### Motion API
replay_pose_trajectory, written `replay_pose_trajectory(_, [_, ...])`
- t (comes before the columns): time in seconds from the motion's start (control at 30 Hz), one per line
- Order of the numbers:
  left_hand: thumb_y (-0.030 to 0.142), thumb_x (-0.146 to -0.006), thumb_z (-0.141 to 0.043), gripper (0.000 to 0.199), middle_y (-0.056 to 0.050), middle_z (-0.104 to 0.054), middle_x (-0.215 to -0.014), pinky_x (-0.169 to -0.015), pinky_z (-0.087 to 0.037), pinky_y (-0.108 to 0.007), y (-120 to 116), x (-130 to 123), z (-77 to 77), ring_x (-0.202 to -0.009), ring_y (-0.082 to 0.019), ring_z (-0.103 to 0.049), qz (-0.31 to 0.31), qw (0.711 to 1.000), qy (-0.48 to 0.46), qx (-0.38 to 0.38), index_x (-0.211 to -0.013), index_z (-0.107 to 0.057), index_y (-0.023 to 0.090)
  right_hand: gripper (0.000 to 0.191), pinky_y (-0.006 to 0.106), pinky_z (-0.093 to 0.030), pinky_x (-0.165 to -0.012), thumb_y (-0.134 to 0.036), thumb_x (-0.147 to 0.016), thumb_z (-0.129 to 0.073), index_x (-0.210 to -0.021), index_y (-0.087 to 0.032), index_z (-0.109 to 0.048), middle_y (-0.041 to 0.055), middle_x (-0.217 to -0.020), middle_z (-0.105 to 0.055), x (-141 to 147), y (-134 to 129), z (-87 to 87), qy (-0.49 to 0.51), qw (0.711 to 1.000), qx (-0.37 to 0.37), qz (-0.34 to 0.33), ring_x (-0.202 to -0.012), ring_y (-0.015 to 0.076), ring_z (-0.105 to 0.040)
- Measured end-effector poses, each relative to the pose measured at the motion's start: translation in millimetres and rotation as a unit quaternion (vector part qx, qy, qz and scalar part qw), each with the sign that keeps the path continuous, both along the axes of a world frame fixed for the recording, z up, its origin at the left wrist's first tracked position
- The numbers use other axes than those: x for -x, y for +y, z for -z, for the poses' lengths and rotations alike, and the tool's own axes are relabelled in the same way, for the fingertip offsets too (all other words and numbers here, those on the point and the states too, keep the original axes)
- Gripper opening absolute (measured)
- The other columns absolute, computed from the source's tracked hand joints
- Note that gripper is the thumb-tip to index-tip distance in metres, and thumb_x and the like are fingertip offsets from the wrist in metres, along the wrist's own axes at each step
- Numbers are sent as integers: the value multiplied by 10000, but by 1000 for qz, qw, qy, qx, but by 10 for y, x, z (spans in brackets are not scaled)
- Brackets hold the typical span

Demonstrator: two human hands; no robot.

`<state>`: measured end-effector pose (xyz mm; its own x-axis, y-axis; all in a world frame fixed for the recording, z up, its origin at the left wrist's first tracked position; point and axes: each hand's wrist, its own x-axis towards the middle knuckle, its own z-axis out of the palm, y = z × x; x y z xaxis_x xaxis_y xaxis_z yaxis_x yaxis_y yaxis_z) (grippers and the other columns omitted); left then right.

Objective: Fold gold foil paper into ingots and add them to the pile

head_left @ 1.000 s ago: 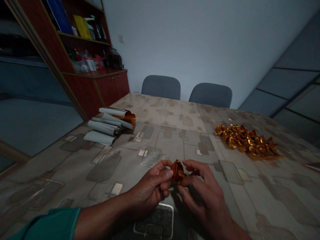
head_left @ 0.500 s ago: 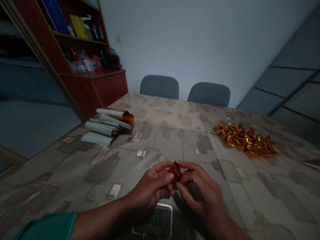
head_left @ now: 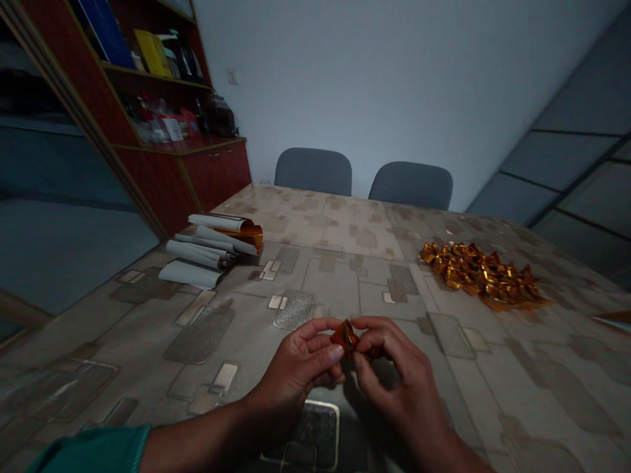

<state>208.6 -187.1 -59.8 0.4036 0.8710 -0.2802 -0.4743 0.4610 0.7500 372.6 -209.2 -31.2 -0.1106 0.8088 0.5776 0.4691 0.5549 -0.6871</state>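
Observation:
A small folded gold foil paper piece (head_left: 346,335) is pinched between both hands just above the near part of the table. My left hand (head_left: 303,358) grips its left side, thumb in front and fingers behind. At its right side, the thumb and fingers of my right hand (head_left: 399,364) close on the same piece. My fingers hide much of its lower part. Over to the right lies a group of several folded gold foil pieces (head_left: 486,276) of a similar look. On the left rests a stack of curled foil paper sheets (head_left: 211,249), pale outside and gold inside.
The table (head_left: 340,282) wears a patterned cloth. Two grey chairs (head_left: 313,171) stand behind its far edge. A red-brown cabinet (head_left: 217,167) with filled shelves is at the back left. A flat orange-edged piece (head_left: 616,320) lies at the far right edge.
The thumb and fingers of both hands have shifted slightly on the folded foil piece, which has turned a little. The stack and the group of folded pieces lie as before.

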Motion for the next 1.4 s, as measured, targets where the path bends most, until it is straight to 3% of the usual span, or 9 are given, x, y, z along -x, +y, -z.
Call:
replay_pose_trajectory(0.17, [316, -628, -949, 531, -3, -716, -834, -681, -525, -232, 22, 10, -12, -645, -81, -624, -26, 999, -37, 24, -1056, -666, 182, 105, 295, -560, -770, -115, -854, -677, -886, -215, -685, 64, -1013, -692, -28, -15, 29, 0, 1000, 0, -30, -913, 186, -698])
replay_pose_trajectory(0.3, [297, -636, -948, 504, 4, -708, -834, -706, -530, -240, 19, 23, -8, -660, -78, -620, -23, 998, -51, 23, -1042, -672, 182, 84, 301, -559, -785, -137, -860, -697, -846, -217, -713, 77, -1043, -691, -50, -14, 42, -6, 999, 13, -31, -965, 204, -698])
replay_pose_trajectory(0.5, [301, -623, -953, 482, 23, -694, -760, -665, -513, -222, 4, 9, 3, -627, -81, -630, -14, 999, -37, 10, -1004, -682, 185, 165, 260, -551, -726, -70, -796, -611, -706, -207, -594, 51, -961, -701, -15, 5, 16, 9, 1000, 2, 1, -890, 177, -713])
replay_pose_trajectory(0.73, [344, -615, -950, 504, 4, -705, -694, -583, -457, -195, 14, 6, 34, -581, -89, -626, -6, 1000, 9, -15, -1008, -686, 172, 172, 263, -546, -712, -67, -808, -607, -717, -208, -574, 46, -937, -696, -9, 5, 24, -6, 1000, -7, 7, -858, 172, -709])
replay_pose_trajectory(0.93, [348, -669, -918, 469, -21, -726, -726, -578, -465, -204, 25, 7, 141, -592, -107, -645, -3, 999, 13, -48, -1032, -687, 163, 156, 282, -543, -735, -84, -846, -681, -799, -212, -605, 47, -966, -678, -26, -5, 80, 4, 1000, 0, -7, -875, 180, -692])
replay_pose_trajectory(1.27, [378, -659, -922, 473, -29, -720, -720, -588, -488, -220, 24, 16, 84, -587, -122, -650, 37, 998, 14, -54, -997, -686, 145, 182, 264, -511, -674, -140, -864, -715, -753, -219, -595, 20, -901, -622, -20, 6, 46, 48, 996, 37, -60, -787, 165, -645])
replay_pose_trajectory(1.33, [360, -666, -921, 474, -27, -717, -735, -607, -492, -216, 22, 16, 76, -612, -120, -651, 25, 999, 6, -45, -1014, -677, 149, 128, 273, -510, -678, -183, -856, -721, -823, -230, -607, 25, -915, -628, -33, 6, 47, 61, 995, 53, -61, -816, 180, -638])
replay_pose_trajectory(1.4, [338, -680, -917, 473, -22, -715, -761, -629, -497, -211, 18, 19, 55, -638, -115, -651, 6, 999, -9, -31, -1038, -662, 163, 190, 278, -509, -664, -221, -824, -736, -960, -243, -606, 33, -956, -643, -45, 7, 59, 86, 991, 87, -50, -829, 189, -632])
